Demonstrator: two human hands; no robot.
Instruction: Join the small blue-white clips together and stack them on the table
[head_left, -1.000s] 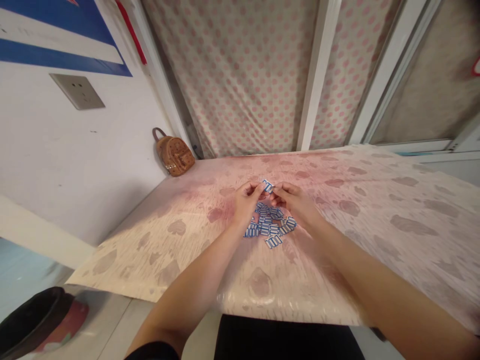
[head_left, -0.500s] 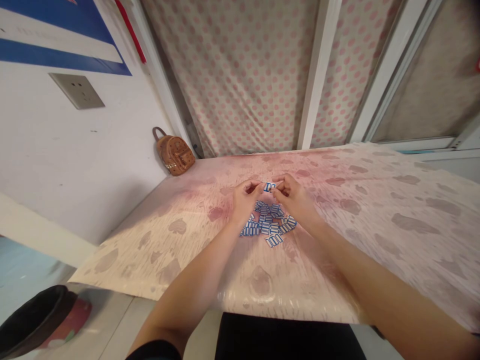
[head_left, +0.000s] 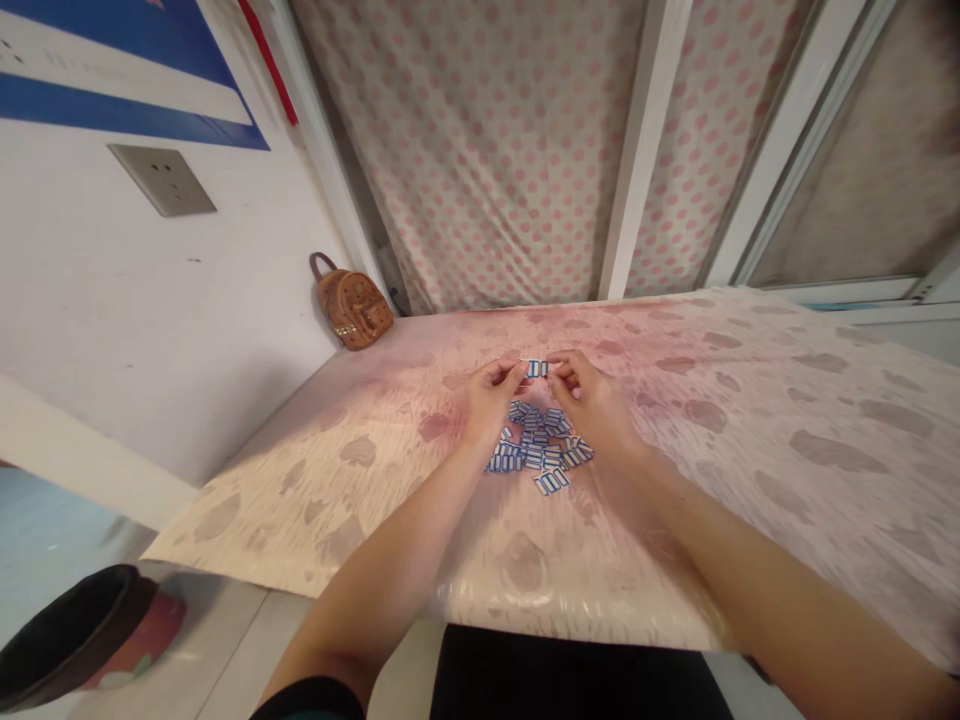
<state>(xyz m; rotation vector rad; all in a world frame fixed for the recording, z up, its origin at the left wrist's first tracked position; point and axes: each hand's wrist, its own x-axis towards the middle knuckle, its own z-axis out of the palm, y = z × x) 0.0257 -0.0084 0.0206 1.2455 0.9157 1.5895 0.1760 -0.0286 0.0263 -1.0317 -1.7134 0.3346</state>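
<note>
Between my two hands is a small flat blue-and-white label strip (head_left: 537,369), raised above the table. My left hand (head_left: 496,390) pinches its left end with thumb and fingers. At the other end, my right hand (head_left: 581,385) is closed on it in a similar pinch. Just below my hands, a loose pile of similar blue-and-white label pieces (head_left: 534,437) lies spread on the tablecloth. One piece (head_left: 553,482) sits at the near edge of the pile. My fingers cover the ends of the held strip.
A patterned plastic tablecloth (head_left: 420,500) covers the table. A small brown backpack-shaped bag (head_left: 354,308) stands at the far left corner by the wall. Behind hangs a dotted curtain (head_left: 487,150). A dark-rimmed bin (head_left: 97,630) is on the floor at left.
Both hands still hold the label strip, which now looks more level and slightly higher. The whole view has shifted a little. The pile looks the same.
</note>
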